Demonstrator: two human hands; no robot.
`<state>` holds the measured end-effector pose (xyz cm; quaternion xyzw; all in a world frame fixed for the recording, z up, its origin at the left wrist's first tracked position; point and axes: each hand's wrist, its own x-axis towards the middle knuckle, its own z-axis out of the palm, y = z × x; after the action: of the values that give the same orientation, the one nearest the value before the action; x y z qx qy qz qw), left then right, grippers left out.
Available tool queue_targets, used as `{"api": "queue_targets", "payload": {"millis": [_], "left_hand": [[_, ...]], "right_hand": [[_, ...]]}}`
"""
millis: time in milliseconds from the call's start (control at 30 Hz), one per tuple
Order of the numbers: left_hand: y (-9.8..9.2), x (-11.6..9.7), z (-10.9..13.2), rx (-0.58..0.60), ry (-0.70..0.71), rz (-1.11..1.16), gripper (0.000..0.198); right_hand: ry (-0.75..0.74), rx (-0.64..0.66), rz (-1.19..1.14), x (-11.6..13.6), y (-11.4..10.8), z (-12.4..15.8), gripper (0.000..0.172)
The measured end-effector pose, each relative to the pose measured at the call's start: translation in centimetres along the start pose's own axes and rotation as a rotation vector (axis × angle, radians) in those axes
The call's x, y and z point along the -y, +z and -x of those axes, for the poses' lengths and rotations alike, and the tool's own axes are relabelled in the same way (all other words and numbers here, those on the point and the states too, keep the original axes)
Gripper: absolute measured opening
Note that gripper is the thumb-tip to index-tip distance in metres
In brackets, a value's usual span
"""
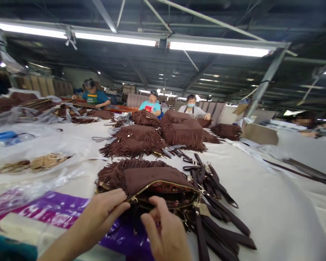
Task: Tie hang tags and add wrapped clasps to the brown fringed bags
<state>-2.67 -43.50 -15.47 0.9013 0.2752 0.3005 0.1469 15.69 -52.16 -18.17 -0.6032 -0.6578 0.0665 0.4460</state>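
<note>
A dark brown suede-like fringed bag (154, 178) lies in front of me, its gold zipper undone and its patterned lining showing. My left hand (110, 206) is closed on the bag's near left corner, beside the zipper pull. In front of the bag's open mouth is my right hand (167, 230); its thumb and forefinger are apart, with nothing visible between them. The other fingers of that hand are partly hidden. Dark brown wrist straps (217, 203) with gold clips lie in a heap at the bag's right end, and a tan tag (204, 209) hangs there.
More fringed bags (183, 132) are piled farther up the white table (260, 181). A purple plastic bag (62, 204) lies under my left arm, near clear plastic with tan pieces (47, 162). Several people work beyond the piles, one a person in a mask (191, 105).
</note>
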Motion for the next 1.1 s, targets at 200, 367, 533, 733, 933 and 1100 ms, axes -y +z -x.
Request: {"api": "queue_targets", "payload": {"millis": [200,367,533,733,933,1100], "left_hand": [[-0.3,-1.1,-0.9,-0.031,0.040,0.124,0.040],[-0.5,0.3,-0.6,-0.022,-0.042,0.105,0.042],[-2.0,2.8,-0.1,-0.047,-0.160,0.070,0.047],[-1.8,3.4,-0.3,-0.007,-0.176,0.124,0.049],[-2.0,3.5,-0.2,-0.002,-0.159,0.154,0.045],[-0.4,6.7,1.8,-0.144,-0.187,0.120,0.035]], "right_hand": [[0.027,-0.050,0.055,2.6,1.9,-0.6,0.038],[0.017,0.053,0.231,1.8,-0.4,-2.4,0.032],[0.318,0.058,0.545,-4.8,-6.8,-3.1,0.011],[0.339,0.044,0.667,-10.9,-12.4,-1.8,0.008],[-0.184,-0.170,0.760,-7.2,-7.4,-0.7,0.035],[-0.412,-0.188,0.730,-5.6,-2.0,-2.0,0.037]]}}
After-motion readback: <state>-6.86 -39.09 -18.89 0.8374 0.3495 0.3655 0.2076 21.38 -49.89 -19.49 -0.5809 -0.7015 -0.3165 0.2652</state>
